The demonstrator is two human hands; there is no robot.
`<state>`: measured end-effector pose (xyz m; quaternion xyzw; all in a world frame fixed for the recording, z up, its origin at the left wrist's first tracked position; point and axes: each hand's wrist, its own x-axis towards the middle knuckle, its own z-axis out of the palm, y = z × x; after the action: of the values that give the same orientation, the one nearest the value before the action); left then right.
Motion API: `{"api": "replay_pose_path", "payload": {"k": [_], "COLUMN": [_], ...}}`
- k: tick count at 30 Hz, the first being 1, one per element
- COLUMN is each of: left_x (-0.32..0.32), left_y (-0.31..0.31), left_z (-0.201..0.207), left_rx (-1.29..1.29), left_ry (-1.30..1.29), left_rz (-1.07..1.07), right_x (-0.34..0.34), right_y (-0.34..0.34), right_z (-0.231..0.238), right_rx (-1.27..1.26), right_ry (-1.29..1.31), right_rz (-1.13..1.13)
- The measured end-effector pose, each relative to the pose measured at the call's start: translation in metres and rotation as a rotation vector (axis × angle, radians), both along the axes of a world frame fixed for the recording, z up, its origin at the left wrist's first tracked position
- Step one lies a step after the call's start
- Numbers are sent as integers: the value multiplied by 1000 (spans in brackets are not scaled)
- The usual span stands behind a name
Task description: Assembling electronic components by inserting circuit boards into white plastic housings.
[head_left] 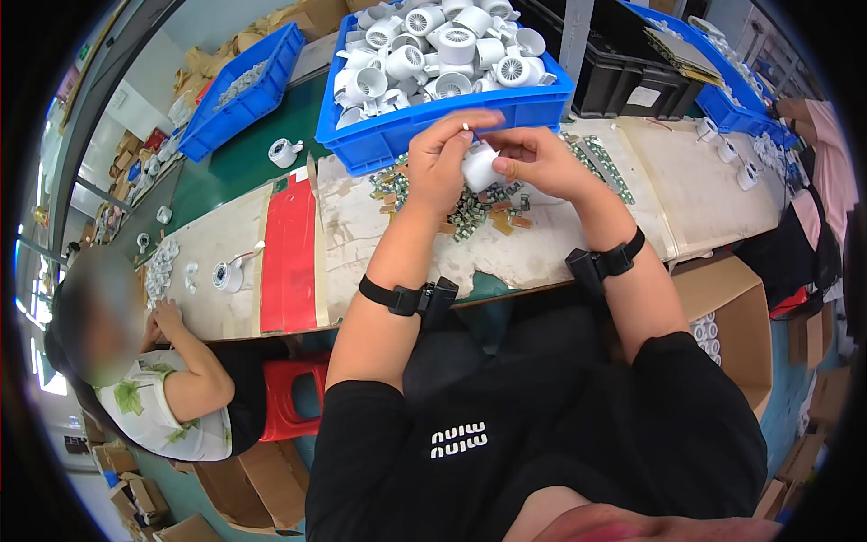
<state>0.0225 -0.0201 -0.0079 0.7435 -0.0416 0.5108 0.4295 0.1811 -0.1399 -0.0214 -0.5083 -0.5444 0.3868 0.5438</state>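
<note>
Just in front of the blue crate, my right hand grips a white round plastic housing between thumb and fingers. My left hand is close against it, its thumb and forefinger pinched on a small white-tipped piece; the rest of that piece is hidden. Below both hands lies a loose heap of small green circuit boards, mixed with orange-brown pieces. Similar white fan housings, many with slotted round grilles, fill the blue crate beyond my hands.
Panels of green boards lie to the right. A red strip crosses the table on the left, beside a white housing with a wire. One co-worker sits at left, another person is at right. An open carton stands below.
</note>
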Motion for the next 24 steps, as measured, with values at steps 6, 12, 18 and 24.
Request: {"api": "replay_pose_path", "payload": {"k": [6, 12, 18, 24], "left_x": [4, 9, 6, 9], "left_y": [5, 11, -1, -13], "left_z": [-18, -16, -9, -15], "left_rx": [-549, -622, -566, -451], "left_ry": [-33, -18, 70, 217], "left_rz": [-131, -11, 22, 61], "right_x": [14, 15, 3, 7], "right_y": [-3, -7, -4, -1], "right_z": [5, -6, 13, 1], "right_rx": [-142, -143, 56, 513], "right_ry": [-318, -935, -541, -157], "right_rz": [-44, -47, -350, -416]}}
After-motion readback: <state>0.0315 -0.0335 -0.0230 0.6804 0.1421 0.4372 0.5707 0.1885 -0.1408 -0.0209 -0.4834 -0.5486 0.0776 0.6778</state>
